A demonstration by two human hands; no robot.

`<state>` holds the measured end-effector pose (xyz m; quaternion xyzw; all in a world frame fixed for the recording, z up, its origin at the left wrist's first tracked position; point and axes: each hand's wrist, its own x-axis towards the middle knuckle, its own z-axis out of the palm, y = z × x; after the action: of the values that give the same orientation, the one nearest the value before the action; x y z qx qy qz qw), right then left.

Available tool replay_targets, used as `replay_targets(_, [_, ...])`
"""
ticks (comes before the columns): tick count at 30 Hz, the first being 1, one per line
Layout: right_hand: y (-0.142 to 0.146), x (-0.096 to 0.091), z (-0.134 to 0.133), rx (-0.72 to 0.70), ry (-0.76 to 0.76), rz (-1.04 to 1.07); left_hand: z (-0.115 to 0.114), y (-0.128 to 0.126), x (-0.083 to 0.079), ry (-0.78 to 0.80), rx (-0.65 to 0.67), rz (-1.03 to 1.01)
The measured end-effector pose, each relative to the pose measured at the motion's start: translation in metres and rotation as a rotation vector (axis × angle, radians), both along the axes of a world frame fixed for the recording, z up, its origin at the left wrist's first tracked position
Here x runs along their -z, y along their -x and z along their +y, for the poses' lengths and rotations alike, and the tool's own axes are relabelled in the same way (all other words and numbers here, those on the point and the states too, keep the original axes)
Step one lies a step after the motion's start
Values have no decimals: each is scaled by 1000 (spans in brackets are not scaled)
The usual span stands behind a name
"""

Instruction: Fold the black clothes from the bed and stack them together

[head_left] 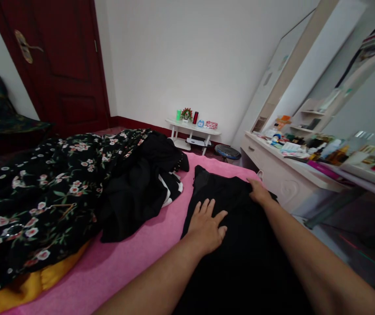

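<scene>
A black garment (240, 262) is spread on the pink bed cover (135, 249), running from the front of the view toward the far edge of the bed. My left hand (208, 226) lies flat on its left part, fingers spread. At the garment's far right edge is my right hand (258, 191), its fingers closed on the cloth; the fingertips are partly hidden. Left of the garment, across a strip of bare pink cover, lies a heap of clothes with a black floral garment (76, 175) and plain black cloth (131, 192).
Yellow cloth (39, 280) shows under the heap. A dressing table (272, 162) crowded with bottles stands close on the right. Beyond the bed are a small white table (190, 127) with small items and a round dark stool (227, 151). A dark red door (53, 57) is at the back left.
</scene>
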<state>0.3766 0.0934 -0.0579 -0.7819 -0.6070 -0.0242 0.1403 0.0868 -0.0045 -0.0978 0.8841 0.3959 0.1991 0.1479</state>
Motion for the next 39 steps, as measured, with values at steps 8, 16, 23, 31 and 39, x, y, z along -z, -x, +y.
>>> replay_targets(8, [0,-3,6,-49,195,-141,-1,0,-1,17,-6,-1])
replay_targets(16, [-17,-88,-50,213,-177,-370,-1,0,1,-19,-21,-29])
replay_targets(23, [-15,-70,-164,127,-185,-360,-1,1,2,-15,-30,-50])
replay_targets(31, [-27,-38,-220,155,106,-139,-2,-2,4,-41,-40,-52])
replay_targets(39, [-54,-23,-144,17,105,74,-2,1,2,-23,-29,-47])
